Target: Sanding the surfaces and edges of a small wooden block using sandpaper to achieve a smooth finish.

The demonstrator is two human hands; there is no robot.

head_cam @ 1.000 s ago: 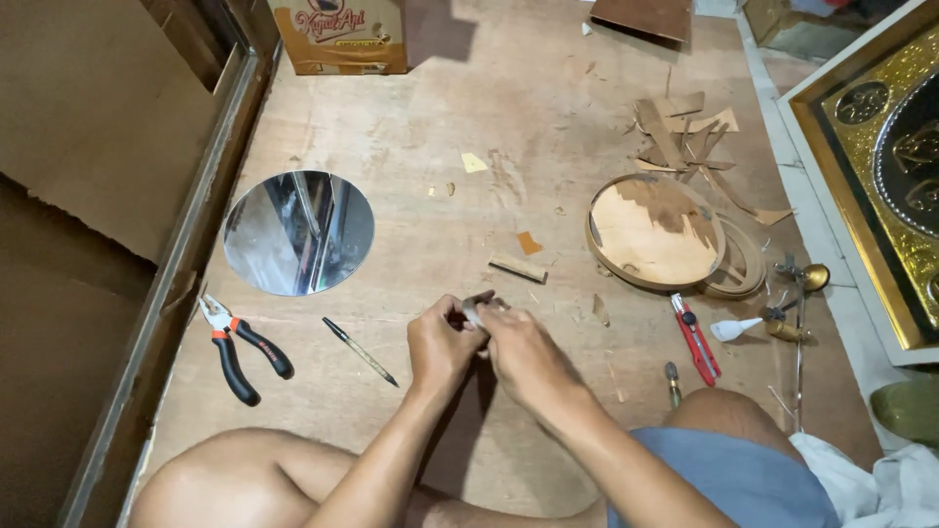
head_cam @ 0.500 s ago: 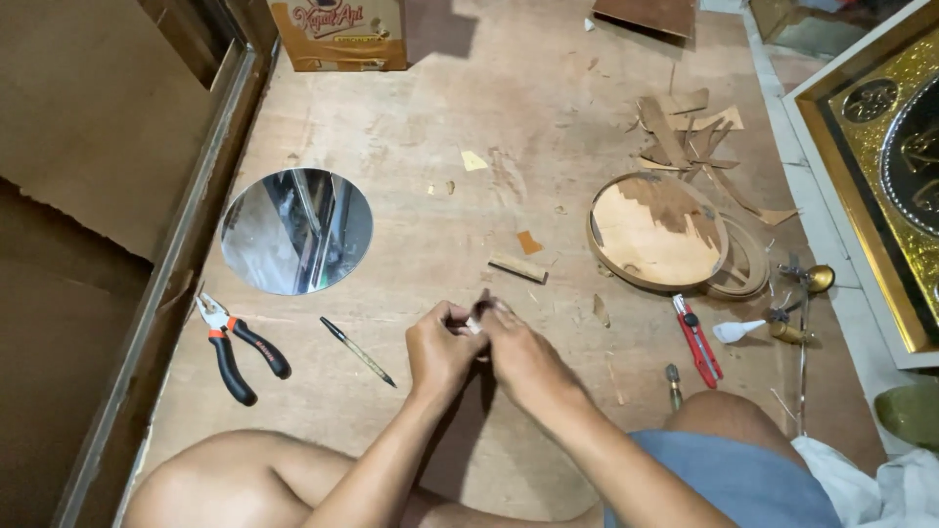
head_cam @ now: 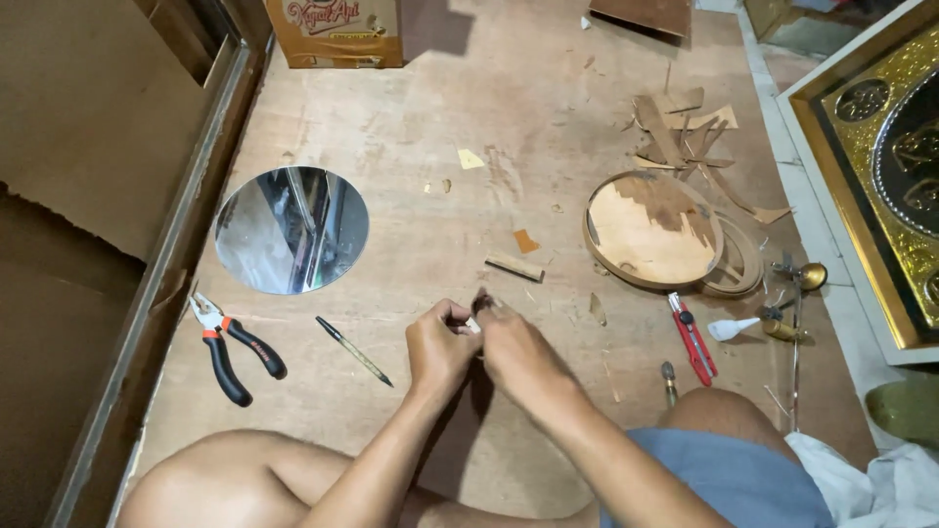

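My left hand (head_cam: 440,347) and my right hand (head_cam: 514,347) meet just above the plywood floor (head_cam: 440,117), fingertips pinched together on a small pale piece (head_cam: 473,324). Most of that piece is hidden by my fingers, so its shape is unclear. A short wooden strip (head_cam: 514,265) lies just beyond my hands. A thin pen-like tool (head_cam: 353,350) lies to the left of my left hand.
A round mirror (head_cam: 291,230) and red-and-black pliers (head_cam: 235,347) lie at the left. A round wooden frame (head_cam: 653,231) with scraps behind it, a red utility knife (head_cam: 693,337) and small tools sit right. A cardboard box (head_cam: 337,31) stands far; a gold-framed panel (head_cam: 885,166) lies at the right edge.
My hands stay joined on the small piece and have hardly moved; the fingers shift slightly around it. Everything on the floor is where it was.
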